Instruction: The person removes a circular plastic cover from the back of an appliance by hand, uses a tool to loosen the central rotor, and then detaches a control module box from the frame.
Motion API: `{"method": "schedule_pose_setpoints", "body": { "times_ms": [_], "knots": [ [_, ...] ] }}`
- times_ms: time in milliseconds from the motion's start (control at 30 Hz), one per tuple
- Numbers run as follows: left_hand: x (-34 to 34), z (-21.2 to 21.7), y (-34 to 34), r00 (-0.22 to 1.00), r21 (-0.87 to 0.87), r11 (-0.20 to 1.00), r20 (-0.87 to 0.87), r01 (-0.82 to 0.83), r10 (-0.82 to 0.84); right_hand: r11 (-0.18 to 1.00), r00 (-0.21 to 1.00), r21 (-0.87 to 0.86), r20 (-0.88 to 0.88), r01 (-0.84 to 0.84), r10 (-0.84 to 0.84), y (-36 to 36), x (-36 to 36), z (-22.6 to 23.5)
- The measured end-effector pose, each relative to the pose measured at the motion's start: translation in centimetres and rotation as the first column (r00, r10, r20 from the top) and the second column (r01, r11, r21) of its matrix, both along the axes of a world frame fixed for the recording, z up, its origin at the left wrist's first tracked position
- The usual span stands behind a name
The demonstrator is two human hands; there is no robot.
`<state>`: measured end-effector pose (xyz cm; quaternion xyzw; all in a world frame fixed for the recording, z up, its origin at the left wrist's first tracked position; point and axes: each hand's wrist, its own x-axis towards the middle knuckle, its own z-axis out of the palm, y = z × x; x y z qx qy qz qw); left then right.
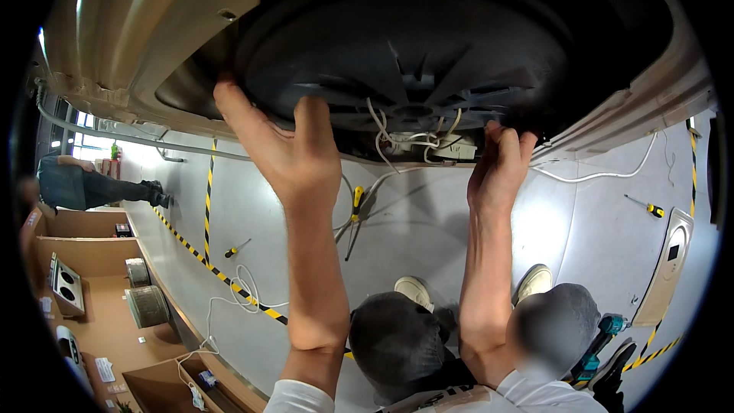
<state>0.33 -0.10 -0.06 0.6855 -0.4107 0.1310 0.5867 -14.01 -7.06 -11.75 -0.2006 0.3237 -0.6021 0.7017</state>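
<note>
Black plastic drum housing (413,38) sits inside the beige metal appliance shell (130,23) overhead, white wires (397,136) hanging from its centre. Left hand (287,145) grips its rim, fingers curled over the edge; right hand (501,164) presses there, fingers together.

The drum (413,46) sits at twelve o'clock, inside the casing (138,23). The left hand (294,153) touches its rim at ten o'clock, the right hand (501,164) at two. A screwdriver (356,203) lies on the floor (428,237) between them, another screwdriver (646,208) at three o'clock.
</note>
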Motion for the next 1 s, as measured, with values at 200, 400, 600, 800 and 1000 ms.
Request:
{"method": "schedule_pose_setpoints", "body": {
  "times_ms": [200,400,600,800,1000],
  "knots": [
    [0.4,0.6,0.2,0.998,0.094,0.993,-0.003,-0.067,0.067,0.998,0.999,-0.048,0.021,0.035,-0.034,0.8,0.1,0.9],
    [-0.5,-0.5,1.1,0.999,0.038,0.998,0.011,-0.053,0.052,0.995,0.996,0.028,-0.016,0.091,-0.090,-0.3,0.1,0.3],
    [-0.8,-0.1,0.8,0.994,0.048,0.993,0.026,-0.108,0.106,0.999,1.000,-0.032,0.025,0.009,-0.009,0.4,-0.4,1.0],
    [-0.8,-0.2,0.6,0.989,0.024,0.988,-0.011,-0.150,0.150,0.992,0.997,-0.112,0.059,0.058,-0.051,1.3,-0.5,1.8],
    [-0.6,0.1,1.5,0.991,0.072,0.988,0.034,-0.135,0.133,0.994,0.995,0.059,0.030,0.089,-0.090,-0.5,0.2,0.3]
  ]
}}
